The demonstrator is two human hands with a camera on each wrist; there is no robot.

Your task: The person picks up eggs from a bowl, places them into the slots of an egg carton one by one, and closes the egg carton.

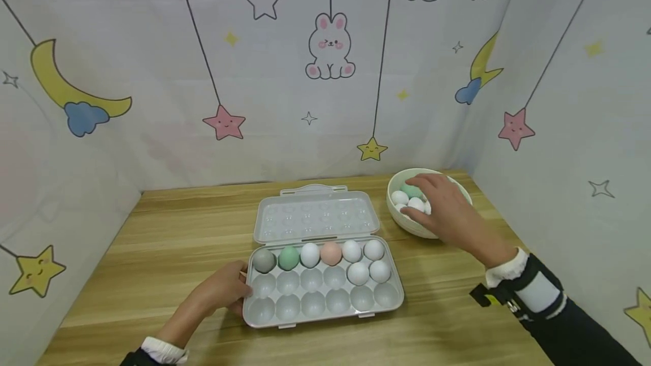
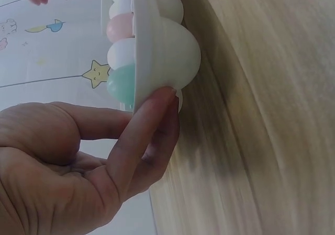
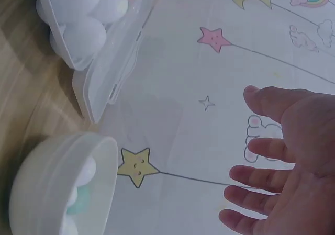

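A white plastic egg box (image 1: 325, 317) lies with its lid laid back. Its back row holds a grey egg (image 1: 264, 261), a green egg (image 1: 289, 258), a pink egg (image 1: 331, 253) and several white eggs (image 1: 310, 255); two more white ones sit in the middle row at the right. My left hand (image 1: 224, 287) pinches the box's left edge, thumb and fingers at the rim (image 2: 138, 52) in the left wrist view. Over the cream bowl (image 1: 404, 220) hovers my right hand (image 1: 447, 208), fingers spread with nothing in them, hiding part of the white and green eggs inside.
The box and bowl stand on a wooden table (image 1: 183, 230); the bowl is behind and right of the box. The box's lid (image 1: 316, 216) extends toward the back. A printed cloth (image 1: 285, 83) hangs behind the table and along both sides.
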